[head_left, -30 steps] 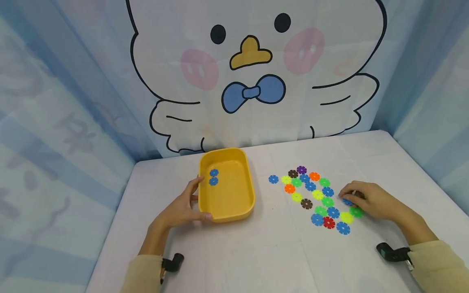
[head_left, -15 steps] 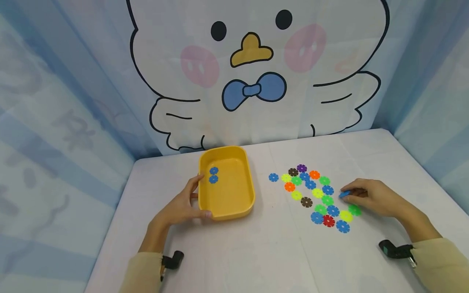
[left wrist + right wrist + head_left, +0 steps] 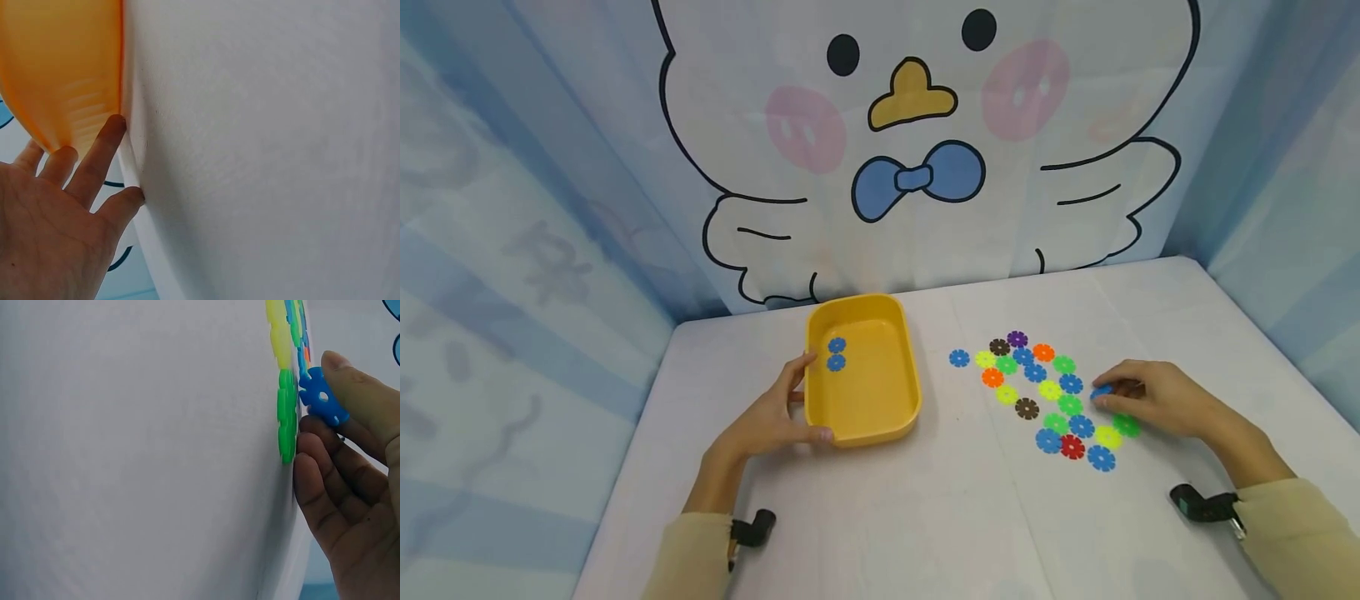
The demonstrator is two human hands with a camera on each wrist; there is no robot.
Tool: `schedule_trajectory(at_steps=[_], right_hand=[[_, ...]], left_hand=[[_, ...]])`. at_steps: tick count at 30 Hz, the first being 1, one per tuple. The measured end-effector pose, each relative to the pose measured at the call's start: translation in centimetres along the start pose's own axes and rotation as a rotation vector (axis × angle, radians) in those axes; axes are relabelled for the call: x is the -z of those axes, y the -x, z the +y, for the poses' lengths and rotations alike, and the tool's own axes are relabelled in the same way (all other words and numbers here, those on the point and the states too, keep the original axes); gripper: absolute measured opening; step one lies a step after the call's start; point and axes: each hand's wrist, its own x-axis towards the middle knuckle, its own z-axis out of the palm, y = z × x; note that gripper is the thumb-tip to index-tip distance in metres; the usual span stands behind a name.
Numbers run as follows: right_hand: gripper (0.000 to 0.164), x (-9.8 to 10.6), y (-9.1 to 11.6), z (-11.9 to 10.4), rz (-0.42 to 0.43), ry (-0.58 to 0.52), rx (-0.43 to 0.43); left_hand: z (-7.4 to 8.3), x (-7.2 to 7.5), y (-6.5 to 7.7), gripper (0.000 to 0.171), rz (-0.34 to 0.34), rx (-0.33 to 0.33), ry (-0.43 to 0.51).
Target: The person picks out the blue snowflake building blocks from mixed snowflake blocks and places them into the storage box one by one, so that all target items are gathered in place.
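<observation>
In the head view my left hand (image 3: pixel 775 408) rests against the left side of a yellow tray (image 3: pixel 910 367), thumb at its near left corner. The left wrist view has the fingers (image 3: pixel 94 165) fairly straight, tips at the tray's wall (image 3: pixel 69 56). Two blue notched discs (image 3: pixel 837 353) lie inside, near the left wall. My right hand (image 3: pixel 1161 398) pinches a blue notched disc (image 3: pixel 322 397) with a centre hole between thumb and forefinger, close over the table at the right of the spread discs. A green disc (image 3: pixel 1126 425) lies just below that hand.
Several flower-shaped discs in blue, green, yellow, orange, brown, red and purple lie flat right of the tray, among them a red disc (image 3: pixel 1072 447). One blue disc (image 3: pixel 958 357) sits apart, nearer the tray. A printed curtain (image 3: pixel 917 242) hangs behind the white table (image 3: pixel 925 533).
My right hand has lifted the blue disc from among the others and tilted it, shifting slightly left. The left hand stays at the tray.
</observation>
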Motion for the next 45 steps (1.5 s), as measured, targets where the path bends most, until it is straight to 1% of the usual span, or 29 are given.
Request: schedule_trajectory(at_steps=[6,10,14,21,26,29,32,37,45], right_hand=[[0.045,0.2,-0.4,0.0,-0.007,0.012,0.006],[0.039,0.4,-0.6,0.0,0.004,0.019,0.037],[0.033,0.3,-0.9,-0.2,0.028,0.03,0.07],[0.033,0.5,-1.5,-1.1,0.02,0.053,0.073],[0.035,1.1,-2.3,-2.4,0.028,0.098,0.079],[0.035,1.3,-2.9,-3.4,0.013,0.079,0.073],[0.035,1.5,-3.5,-4.6,-0.002,0.046,0.086],[0.035,1.7,-4.6,-6.2,0.012,0.02,0.137],[0.037,1.7,-6.6,-8.4,0.028,-0.014,0.25]], left_hand=[[-0.1,0.2,0.0,0.116,0.005,-0.016,0.003],[0.0,0.3,-0.1,0.117,0.003,-0.022,0.006],[0.2,0.3,-0.1,0.117,0.006,-0.006,0.011],[0.2,0.0,-0.1,0.117,-0.004,0.011,0.025],[0.1,-0.1,-0.1,0.117,0.003,0.014,0.023],[0.2,-0.1,0.0,0.118,0.002,0.015,0.021],[0.1,-0.1,0.1,0.117,0.004,0.017,0.023],[0.1,0.0,0.1,0.117,0.0,0.019,0.018],[0.2,0.2,0.0,0.117,-0.029,0.011,-0.002]])
